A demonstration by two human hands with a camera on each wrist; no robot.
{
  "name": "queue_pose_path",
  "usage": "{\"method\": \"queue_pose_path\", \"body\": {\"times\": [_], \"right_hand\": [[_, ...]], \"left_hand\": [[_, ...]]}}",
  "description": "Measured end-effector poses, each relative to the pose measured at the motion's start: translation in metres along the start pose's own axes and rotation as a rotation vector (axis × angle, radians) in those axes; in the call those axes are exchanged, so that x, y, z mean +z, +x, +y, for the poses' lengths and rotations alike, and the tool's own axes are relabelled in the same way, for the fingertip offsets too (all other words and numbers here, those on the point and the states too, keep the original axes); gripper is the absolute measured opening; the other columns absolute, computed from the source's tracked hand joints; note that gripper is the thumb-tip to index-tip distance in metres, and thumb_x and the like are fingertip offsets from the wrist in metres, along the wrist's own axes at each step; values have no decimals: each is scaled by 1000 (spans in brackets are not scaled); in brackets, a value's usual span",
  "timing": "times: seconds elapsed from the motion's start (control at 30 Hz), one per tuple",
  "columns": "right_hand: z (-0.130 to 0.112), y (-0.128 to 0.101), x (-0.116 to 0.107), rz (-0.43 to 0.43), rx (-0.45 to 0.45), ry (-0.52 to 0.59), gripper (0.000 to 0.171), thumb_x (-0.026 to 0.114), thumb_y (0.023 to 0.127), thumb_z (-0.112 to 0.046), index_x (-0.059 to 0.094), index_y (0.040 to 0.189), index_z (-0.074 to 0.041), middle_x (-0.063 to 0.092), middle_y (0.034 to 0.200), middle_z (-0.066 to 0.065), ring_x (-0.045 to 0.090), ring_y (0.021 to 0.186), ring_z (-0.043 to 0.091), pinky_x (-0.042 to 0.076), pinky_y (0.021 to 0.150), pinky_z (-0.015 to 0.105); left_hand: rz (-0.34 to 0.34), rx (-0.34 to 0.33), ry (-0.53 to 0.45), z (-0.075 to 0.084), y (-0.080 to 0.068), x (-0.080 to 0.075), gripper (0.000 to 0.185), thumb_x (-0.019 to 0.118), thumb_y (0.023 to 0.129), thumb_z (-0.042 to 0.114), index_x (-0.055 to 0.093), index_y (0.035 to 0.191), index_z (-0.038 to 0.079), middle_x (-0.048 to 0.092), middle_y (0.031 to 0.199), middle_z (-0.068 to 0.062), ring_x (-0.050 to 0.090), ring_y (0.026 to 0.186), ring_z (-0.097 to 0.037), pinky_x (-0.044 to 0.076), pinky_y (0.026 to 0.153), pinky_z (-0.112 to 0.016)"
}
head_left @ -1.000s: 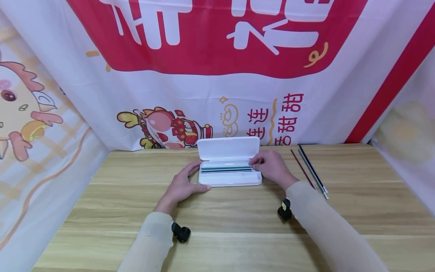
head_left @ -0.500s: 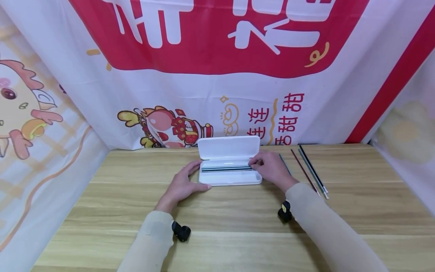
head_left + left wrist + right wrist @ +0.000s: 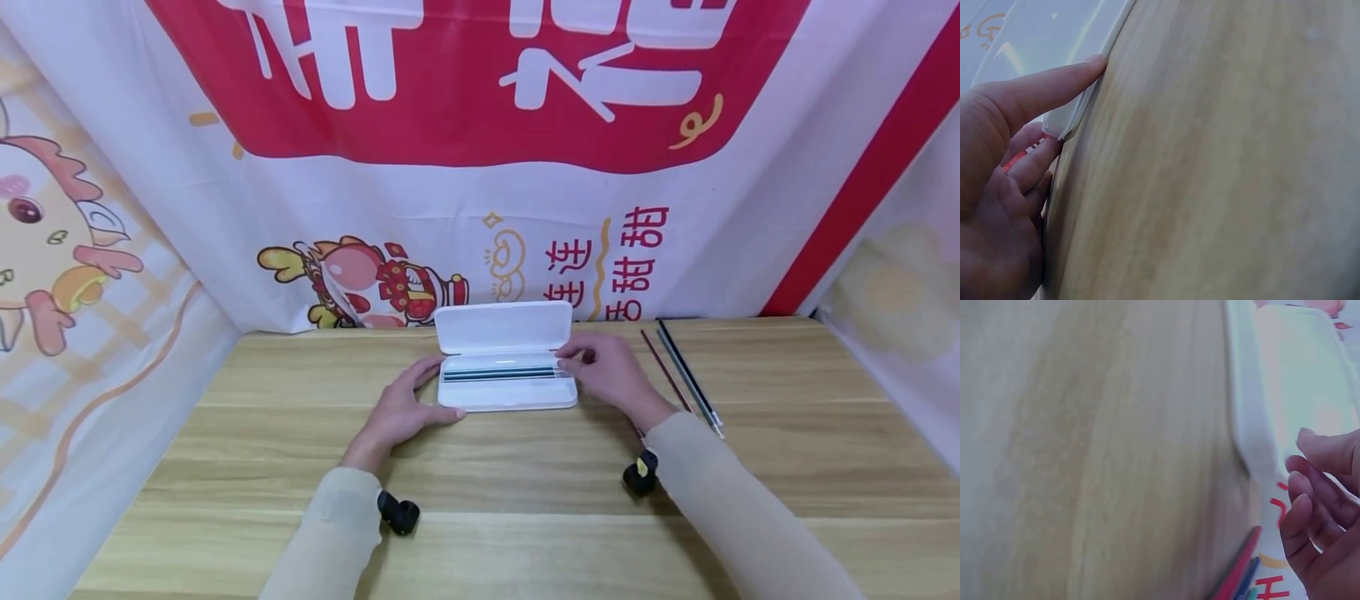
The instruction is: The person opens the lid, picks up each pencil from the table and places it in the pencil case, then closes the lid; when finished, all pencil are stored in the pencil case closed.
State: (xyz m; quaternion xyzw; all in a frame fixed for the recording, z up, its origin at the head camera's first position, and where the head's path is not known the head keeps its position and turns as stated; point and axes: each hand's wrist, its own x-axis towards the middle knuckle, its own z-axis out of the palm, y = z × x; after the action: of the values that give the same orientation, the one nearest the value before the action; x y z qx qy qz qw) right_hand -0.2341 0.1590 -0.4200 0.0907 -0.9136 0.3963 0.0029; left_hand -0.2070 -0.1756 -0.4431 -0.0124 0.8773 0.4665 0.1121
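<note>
Case (image 3: 506, 398), white plastic with its lid (image 3: 502, 327) standing open, sits at the centre of the head view on the far half of the wooden table (image 3: 480, 475). Several pencils (image 3: 498, 374) lie lengthwise in its tray, dark and green bodies side by side; how many cannot be told.

Left hand (image 3: 401, 410) rests flat on the table against the case's left end, fingers nearly straight and relaxed, holding nothing. In the left wrist view a fingertip (image 3: 1088, 65) touches the case's corner (image 3: 1063, 122).

Right hand (image 3: 611, 371) is at the case's right end, fingers curled narrow at the pencil tips. In the right wrist view the fingers (image 3: 1310, 487) are bent beside the case wall (image 3: 1250, 425); whether they pinch a pencil cannot be told.

To the right of that hand, loose pencils (image 3: 686, 375) lie on the table in a slanted row, one red and the others dark, running from the back edge toward the lower right.

Behind the table hangs a white and red banner (image 3: 480, 167). Large white characters fill its red field at the top, cut off by the frame. Lower down, right of a cartoon figure (image 3: 375, 283), red characters read 连连 and 甜甜; part is hidden behind the lid.
</note>
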Motion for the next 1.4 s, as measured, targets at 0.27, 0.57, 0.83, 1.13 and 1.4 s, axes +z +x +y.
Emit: {"method": "queue_pose_path", "body": {"times": [0.27, 0.57, 0.83, 1.13, 1.4], "right_hand": [[0, -28, -20, 65, -9, 59, 19, 79, 99, -25, 82, 115, -16, 78, 115, 5, 65, 98, 23, 54, 74, 33], [8, -62, -38, 98, 113, 58, 27, 76, 102, -35, 78, 124, -20, 75, 125, 6, 64, 110, 25, 54, 81, 32], [20, -80, -47, 86, 186, 120, 36, 74, 102, -44, 75, 129, -20, 73, 125, 7, 62, 110, 26, 58, 75, 29], [39, -94, -63, 83, 256, 164, 40, 73, 104, -40, 72, 134, -14, 73, 114, 11, 64, 90, 24, 59, 66, 28], [52, -101, -73, 91, 295, 161, 46, 73, 103, -44, 71, 136, -11, 75, 119, 12, 68, 93, 20, 62, 72, 27]], "left_hand": [[-2, 20, 7, -1, 0, -1, 91, 94, 85, 36, 46, 162, 34, 43, 173, 1, 21, 168, -34, 18, 134, -67], [-1, 32, -5, -3, 1, 0, 92, 94, 84, 35, 46, 162, 34, 43, 173, 0, 22, 168, -33, 18, 134, -67], [0, 24, -7, 1, -1, 0, 90, 95, 84, 34, 48, 161, 34, 43, 173, -1, 23, 168, -35, 19, 133, -67], [-2, 12, -15, 2, -1, 3, 91, 95, 83, 34, 48, 160, 35, 45, 172, 1, 22, 168, -32, 17, 134, -66], [13, 1, -7, 0, -1, 1, 91, 95, 82, 34, 48, 160, 35, 45, 172, 1, 24, 168, -33, 18, 134, -66]]}}
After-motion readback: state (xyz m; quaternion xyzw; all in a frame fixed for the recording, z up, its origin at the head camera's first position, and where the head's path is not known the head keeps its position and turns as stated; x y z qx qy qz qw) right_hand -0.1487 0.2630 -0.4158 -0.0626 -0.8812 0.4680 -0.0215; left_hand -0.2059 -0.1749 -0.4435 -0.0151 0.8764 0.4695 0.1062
